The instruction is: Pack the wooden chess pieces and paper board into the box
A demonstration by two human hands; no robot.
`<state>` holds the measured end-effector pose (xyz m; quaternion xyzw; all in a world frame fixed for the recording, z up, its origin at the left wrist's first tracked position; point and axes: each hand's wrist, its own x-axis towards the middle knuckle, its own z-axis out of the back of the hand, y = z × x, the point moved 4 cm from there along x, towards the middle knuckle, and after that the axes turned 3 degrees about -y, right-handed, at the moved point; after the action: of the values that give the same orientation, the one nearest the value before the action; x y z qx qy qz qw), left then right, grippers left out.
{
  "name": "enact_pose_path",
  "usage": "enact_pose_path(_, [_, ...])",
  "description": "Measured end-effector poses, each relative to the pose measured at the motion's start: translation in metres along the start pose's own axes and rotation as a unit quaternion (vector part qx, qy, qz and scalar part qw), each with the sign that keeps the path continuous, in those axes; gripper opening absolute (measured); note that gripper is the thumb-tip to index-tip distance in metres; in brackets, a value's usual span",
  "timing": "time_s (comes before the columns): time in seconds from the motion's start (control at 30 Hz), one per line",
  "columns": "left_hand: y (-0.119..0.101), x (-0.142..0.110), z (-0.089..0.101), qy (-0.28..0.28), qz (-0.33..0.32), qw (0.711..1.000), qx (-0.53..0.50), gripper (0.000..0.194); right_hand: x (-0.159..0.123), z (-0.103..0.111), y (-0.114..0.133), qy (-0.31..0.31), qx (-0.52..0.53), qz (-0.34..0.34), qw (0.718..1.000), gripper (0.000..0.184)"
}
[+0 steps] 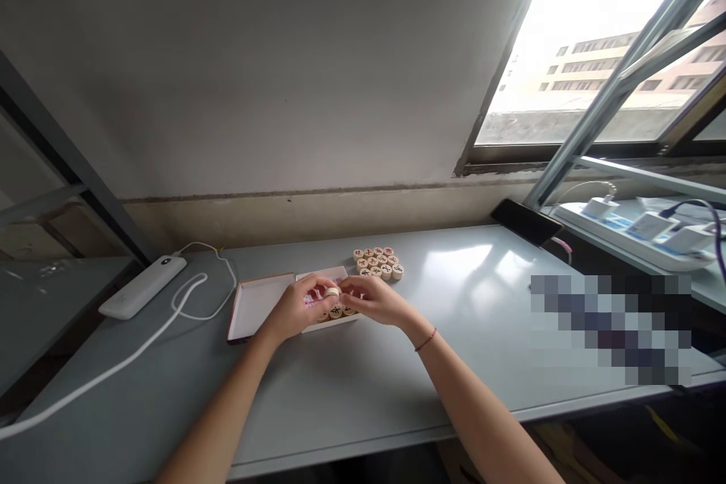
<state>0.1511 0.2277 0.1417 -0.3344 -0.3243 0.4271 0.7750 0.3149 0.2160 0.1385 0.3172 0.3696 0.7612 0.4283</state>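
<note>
A shallow white box [326,274] lies on the grey table [363,378] with a few round wooden chess pieces inside. Both hands meet over it. My left hand [295,308] and my right hand [375,299] pinch one round wooden piece [332,292] between their fingertips, just above the box. Beside the box on the left lies its flat lid [255,304] with a dark red rim. Behind the box, a tight cluster of several more wooden pieces [379,262] rests on the table. A thin red string circles my right wrist.
A white power bank [143,286] with a white cable [187,301] lies at the left. A dark phone [526,221] leans at the back right. Power strips with chargers [640,230] sit on a ledge under the window. A metal frame stands on the left.
</note>
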Motion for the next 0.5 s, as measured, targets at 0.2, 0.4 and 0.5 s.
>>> enact_pose_path(0.2, [0.020, 0.005, 0.008, -0.121, 0.050, 0.989, -0.071, 0.032, -0.008, 0.042, -0.038, -0.114, -0.026, -0.139, 0.983, 0.024])
enact_pose_path(0.4, [0.020, 0.006, 0.008, -0.136, 0.040, 0.989, -0.043, 0.032, -0.016, 0.043, -0.064, 0.000, -0.038, -0.222, 0.974, 0.022])
enact_pose_path(0.5, [0.019, 0.006, 0.004, -0.120, 0.038, 0.992, -0.022, 0.033, -0.014, 0.038, -0.070, 0.000, -0.073, -0.225, 0.972, 0.025])
